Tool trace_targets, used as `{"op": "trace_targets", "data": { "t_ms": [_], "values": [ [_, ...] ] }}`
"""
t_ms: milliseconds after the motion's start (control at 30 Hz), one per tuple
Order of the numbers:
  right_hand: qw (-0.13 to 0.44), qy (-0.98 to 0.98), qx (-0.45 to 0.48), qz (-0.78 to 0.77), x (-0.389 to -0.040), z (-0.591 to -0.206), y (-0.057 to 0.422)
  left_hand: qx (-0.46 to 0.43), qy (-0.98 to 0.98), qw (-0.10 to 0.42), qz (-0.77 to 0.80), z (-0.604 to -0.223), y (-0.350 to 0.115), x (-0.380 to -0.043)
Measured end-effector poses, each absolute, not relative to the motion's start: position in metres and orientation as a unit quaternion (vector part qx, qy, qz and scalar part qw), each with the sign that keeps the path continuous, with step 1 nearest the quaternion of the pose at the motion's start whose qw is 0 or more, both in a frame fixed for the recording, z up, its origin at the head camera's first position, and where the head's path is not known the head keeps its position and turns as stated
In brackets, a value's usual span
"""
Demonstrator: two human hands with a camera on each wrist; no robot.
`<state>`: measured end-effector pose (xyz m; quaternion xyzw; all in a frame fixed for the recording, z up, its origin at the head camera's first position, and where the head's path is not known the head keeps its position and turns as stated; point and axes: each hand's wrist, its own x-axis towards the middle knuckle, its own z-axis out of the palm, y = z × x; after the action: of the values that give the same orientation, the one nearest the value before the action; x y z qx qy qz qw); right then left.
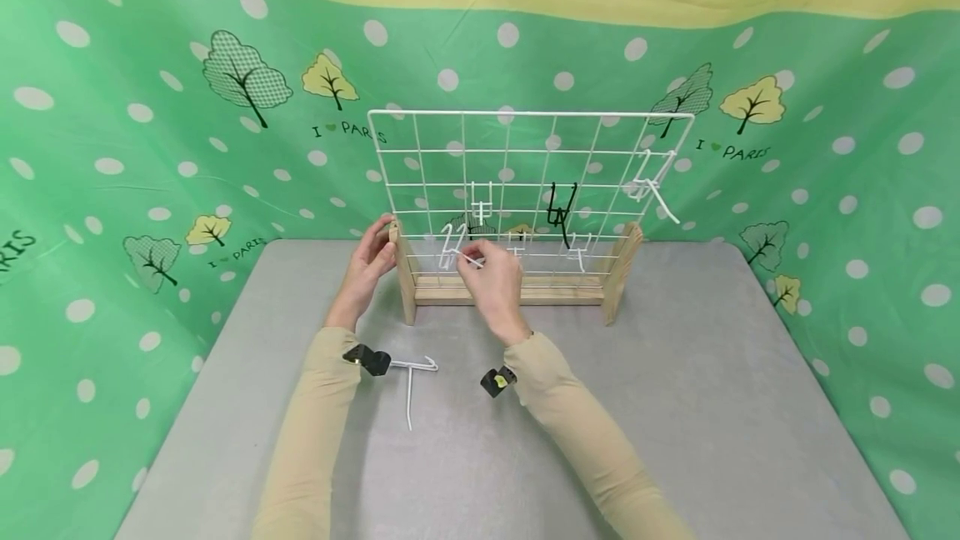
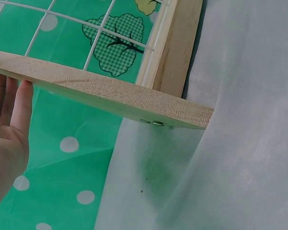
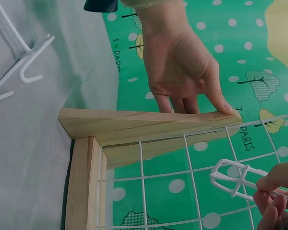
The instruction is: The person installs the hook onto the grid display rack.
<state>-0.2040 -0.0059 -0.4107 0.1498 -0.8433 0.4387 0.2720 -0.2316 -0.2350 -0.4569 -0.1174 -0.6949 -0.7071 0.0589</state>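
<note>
My right hand [image 1: 492, 277] pinches a white wire hook [image 1: 451, 250] by its prong, between thumb and fingertips. The hook's double-bent end overlaps the lower left of the white wire grid [image 1: 531, 114]; in the right wrist view the hook's frame [image 3: 236, 179] lies across the grid wires. At the left side, my left hand [image 1: 365, 267] holds the upper end of the rack's wooden side board [image 1: 406, 282]. Its thumb rests at the board's edge, and its straightish fingers [image 2: 22, 108] reach against the outer face. Another white hook [image 1: 411, 367] lies on the table near my left wrist.
On the grid hang a black hook [image 1: 558, 215] and several white hooks, one jutting out at the upper right [image 1: 647, 187]. A wooden crossbar [image 1: 540, 301] joins the side boards low down. Behind the grey table [image 1: 712, 407] hangs a green dotted cloth [image 1: 847, 190].
</note>
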Motion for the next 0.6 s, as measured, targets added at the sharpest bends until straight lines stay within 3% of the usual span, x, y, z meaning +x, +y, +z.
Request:
{"op": "trace_targets", "data": {
  "t_ms": [600],
  "values": [
    [0.31, -0.883, 0.165, 0.312, -0.204, -0.404, -0.021, -0.102, -0.692, 0.051, -0.713, -0.453, -0.234, -0.23]
  ]
}}
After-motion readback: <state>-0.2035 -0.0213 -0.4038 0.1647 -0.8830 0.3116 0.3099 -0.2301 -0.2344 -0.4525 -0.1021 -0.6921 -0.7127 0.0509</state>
